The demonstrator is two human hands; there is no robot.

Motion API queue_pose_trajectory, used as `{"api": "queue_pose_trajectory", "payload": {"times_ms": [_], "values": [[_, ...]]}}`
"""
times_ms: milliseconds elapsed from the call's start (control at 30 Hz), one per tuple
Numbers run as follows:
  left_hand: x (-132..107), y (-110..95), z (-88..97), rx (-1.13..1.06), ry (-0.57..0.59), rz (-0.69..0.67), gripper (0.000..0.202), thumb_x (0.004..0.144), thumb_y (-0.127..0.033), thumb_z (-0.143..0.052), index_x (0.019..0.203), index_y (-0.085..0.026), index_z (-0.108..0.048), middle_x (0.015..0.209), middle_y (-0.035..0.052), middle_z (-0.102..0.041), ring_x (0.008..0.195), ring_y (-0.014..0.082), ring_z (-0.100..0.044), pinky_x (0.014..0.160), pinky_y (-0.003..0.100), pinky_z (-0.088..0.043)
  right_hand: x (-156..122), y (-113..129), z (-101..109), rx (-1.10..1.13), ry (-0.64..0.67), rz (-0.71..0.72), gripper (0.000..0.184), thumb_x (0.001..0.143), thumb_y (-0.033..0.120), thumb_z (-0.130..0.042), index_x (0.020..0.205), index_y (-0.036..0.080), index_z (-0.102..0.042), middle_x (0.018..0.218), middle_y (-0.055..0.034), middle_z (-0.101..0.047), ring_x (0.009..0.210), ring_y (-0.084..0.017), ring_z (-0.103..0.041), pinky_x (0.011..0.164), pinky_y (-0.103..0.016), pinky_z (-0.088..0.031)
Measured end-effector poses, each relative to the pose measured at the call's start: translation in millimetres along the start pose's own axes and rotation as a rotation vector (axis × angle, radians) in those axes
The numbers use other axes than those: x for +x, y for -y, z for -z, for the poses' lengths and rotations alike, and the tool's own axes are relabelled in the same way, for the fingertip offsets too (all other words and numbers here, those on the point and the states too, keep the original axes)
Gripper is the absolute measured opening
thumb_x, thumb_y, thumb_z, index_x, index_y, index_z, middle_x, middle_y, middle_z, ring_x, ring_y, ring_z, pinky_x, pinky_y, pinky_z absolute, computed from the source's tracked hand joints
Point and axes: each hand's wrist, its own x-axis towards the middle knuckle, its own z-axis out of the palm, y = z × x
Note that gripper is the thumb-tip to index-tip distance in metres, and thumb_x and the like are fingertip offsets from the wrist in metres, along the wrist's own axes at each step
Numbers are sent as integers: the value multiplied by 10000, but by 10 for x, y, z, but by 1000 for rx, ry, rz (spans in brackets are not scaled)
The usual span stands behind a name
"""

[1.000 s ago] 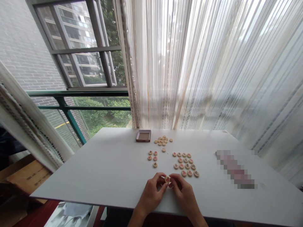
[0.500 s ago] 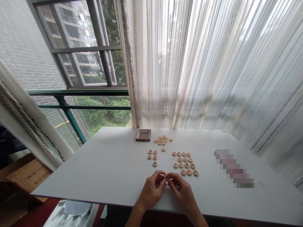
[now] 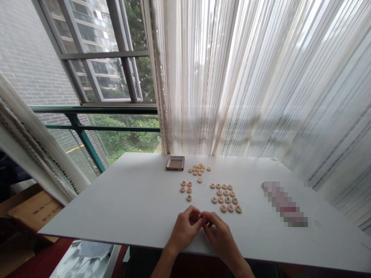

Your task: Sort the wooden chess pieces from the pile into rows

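Note:
A round wooden Chinese chess piece (image 3: 200, 216) is pinched between the fingertips of my left hand (image 3: 184, 228) and my right hand (image 3: 218, 231). Fingers cover most of it, and its marking is hidden. Both hands meet just above the near part of the white table (image 3: 121, 208). Beyond them on the left lies a small group of marked chess pieces (image 3: 189, 190). To the right, several more marked pieces (image 3: 227, 200), with red or black characters, lie in short rows. Further back is a cluster of blank-side-up pieces (image 3: 195, 173), with a single blank piece (image 3: 199, 180) nearer me.
A shallow brown tray (image 3: 175, 168) sits near the table's back edge. A blurred-out, long pinkish object (image 3: 285, 204) lies on the right. Sheer curtains (image 3: 197, 96) hang behind the table, and a cardboard box (image 3: 33, 210) stands at the lower left.
The held chess piece has turned, so its marked face no longer shows. My fingertips have drawn closer together over it. The view has tilted slightly; the pieces on the table stay put.

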Motion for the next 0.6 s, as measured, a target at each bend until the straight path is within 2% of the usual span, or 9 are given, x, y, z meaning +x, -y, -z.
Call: {"api": "queue_pose_trajectory", "payload": {"times_ms": [200,367,600], "values": [[-4,-55,23,-9,25,-8,334,926,-468,-537,921,-172,-691,844,61,-751,785,196,-702,730,261,-530,-8,-42,-22,-42,19,-26,167,937,260,-548,1078,248,-636,920,-40,-662,792,-178,-639,737,-269,-530],[-3,-82,26,57,-19,-37,391,981,-449,-424,963,-188,-713,773,49,-737,725,185,-681,713,257,-518,13,-52,-13,-15,-3,-50,183,930,314,-563,1077,228,-630,942,-59,-683,816,-189,-659,746,-274,-543],[-11,-44,9,-20,42,-41,281,924,-430,-550,1060,-201,-636,876,56,-755,805,193,-711,743,252,-535,31,-41,-12,-8,-39,-55,208,916,309,-570,1089,220,-645,933,-58,-704,754,-178,-668,713,-268,-556]]}}
